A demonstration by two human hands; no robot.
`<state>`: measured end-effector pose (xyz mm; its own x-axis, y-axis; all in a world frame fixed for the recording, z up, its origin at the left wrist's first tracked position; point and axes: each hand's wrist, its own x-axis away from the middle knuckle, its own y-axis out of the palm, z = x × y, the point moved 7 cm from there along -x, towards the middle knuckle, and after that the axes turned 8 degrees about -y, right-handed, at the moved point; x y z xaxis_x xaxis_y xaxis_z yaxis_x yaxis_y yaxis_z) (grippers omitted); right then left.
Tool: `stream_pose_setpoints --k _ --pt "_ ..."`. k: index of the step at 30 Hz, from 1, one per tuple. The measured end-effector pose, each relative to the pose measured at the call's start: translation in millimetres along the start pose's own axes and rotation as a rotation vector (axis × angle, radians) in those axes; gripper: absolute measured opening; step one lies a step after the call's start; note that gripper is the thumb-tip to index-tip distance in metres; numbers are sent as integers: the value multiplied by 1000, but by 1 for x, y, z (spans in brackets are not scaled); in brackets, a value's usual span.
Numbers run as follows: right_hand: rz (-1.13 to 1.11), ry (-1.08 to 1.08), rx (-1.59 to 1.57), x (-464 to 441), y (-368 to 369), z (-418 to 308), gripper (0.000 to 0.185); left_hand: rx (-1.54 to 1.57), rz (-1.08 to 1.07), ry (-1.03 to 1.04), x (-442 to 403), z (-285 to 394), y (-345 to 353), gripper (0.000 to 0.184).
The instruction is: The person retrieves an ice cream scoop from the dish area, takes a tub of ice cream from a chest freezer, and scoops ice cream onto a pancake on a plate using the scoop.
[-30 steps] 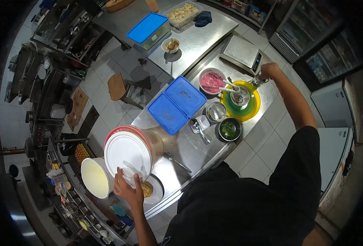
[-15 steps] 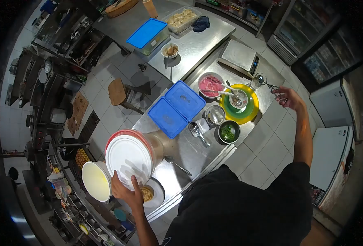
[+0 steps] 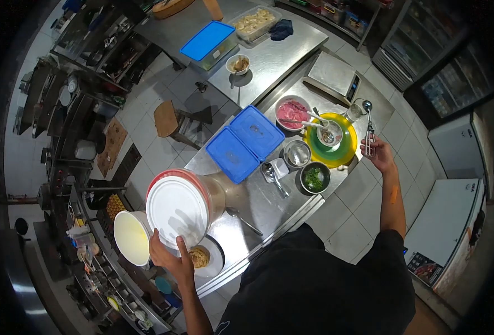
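My right hand (image 3: 376, 155) is wrapped round the handles of a metal ice cream scoop (image 3: 368, 114), whose round head points up beside a glass (image 3: 354, 113). Below it on the table is a yellow-rimmed green plate (image 3: 350, 146) bearing a small bowl (image 3: 326, 135). My left hand (image 3: 171, 258) has thumb and fingers apart at the near rim of a white lid (image 3: 174, 202) on a large red-rimmed tub (image 3: 216, 201); firm contact is not clear. Close by, a plate (image 3: 216, 258) carries a brown, lumpy round mass (image 3: 199, 257).
On the steel table (image 3: 241, 223) are a blue lid (image 3: 234, 159), a bowl of pink slices (image 3: 291, 113), a bowl of chopped greens (image 3: 314, 177), a spoon (image 3: 246, 221) and a scale (image 3: 332, 77). A white bucket (image 3: 132, 237) stands left; a wooden stool (image 3: 167, 118) stands behind.
My right hand has moved down and left, and the scoop has turned upright with its head raised. My left hand stays at the lid's rim. The view has shifted slightly.
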<state>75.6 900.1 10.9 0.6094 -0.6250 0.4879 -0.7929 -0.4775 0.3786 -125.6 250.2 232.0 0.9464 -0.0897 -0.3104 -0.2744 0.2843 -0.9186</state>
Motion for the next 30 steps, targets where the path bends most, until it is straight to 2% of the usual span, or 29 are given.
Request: stream_pose_setpoints --k 3,6,7,9,10,12,13,15,16,18,20,21,23,24,26,27,28,30 --pt "-8 -49 -107 -25 -29 13 28 -2 -2 -44 4 -4 -7 60" --pt "-68 -77 -128 -19 -16 5 25 -3 -7 -89 9 -13 -11 60" --pt "-126 -85 -138 -9 -3 -2 15 -8 0 -89 11 -17 -12 60" --pt "28 -62 -169 -9 -10 1 21 92 -10 -126 11 -24 -12 59" --pt "-2 -138 20 -20 -36 9 29 191 -16 -135 11 -29 -14 58" --pt "112 -322 327 -2 -26 1 33 100 64 -191 20 -40 -14 57" --pt "146 -236 257 -1 -14 -1 44 61 76 -197 22 -42 -16 58" --pt "37 -286 141 -5 1 -5 55 45 99 -225 26 -49 -18 59" --pt "-231 -188 -1 0 27 -13 60 73 113 -235 29 -54 -20 59" --pt "-247 -171 -3 -18 20 -11 63 38 104 -274 30 -58 -32 57" --pt "-26 -207 72 1 49 -16 60 42 142 -340 37 -73 -40 54" --pt "-59 -204 89 -17 36 -20 60 68 172 -387 42 -84 -43 52" --pt "-370 -202 179 -46 3 -27 53 104 251 -462 53 -107 -54 47" --pt "-390 -206 187 -47 13 -30 53 108 264 -479 59 -122 -54 47" --pt "-175 -325 294 -20 47 -48 37 149 369 -595 70 -171 -53 43" --pt "-174 -319 286 -13 67 -52 30 161 420 -613 68 -196 -54 39" --pt "-179 -331 290 -3 89 -53 30 177 499 -612 62 -228 -53 37" --pt "-183 -481 311 23 143 -61 32 208 527 -710 40 -301 -39 40"
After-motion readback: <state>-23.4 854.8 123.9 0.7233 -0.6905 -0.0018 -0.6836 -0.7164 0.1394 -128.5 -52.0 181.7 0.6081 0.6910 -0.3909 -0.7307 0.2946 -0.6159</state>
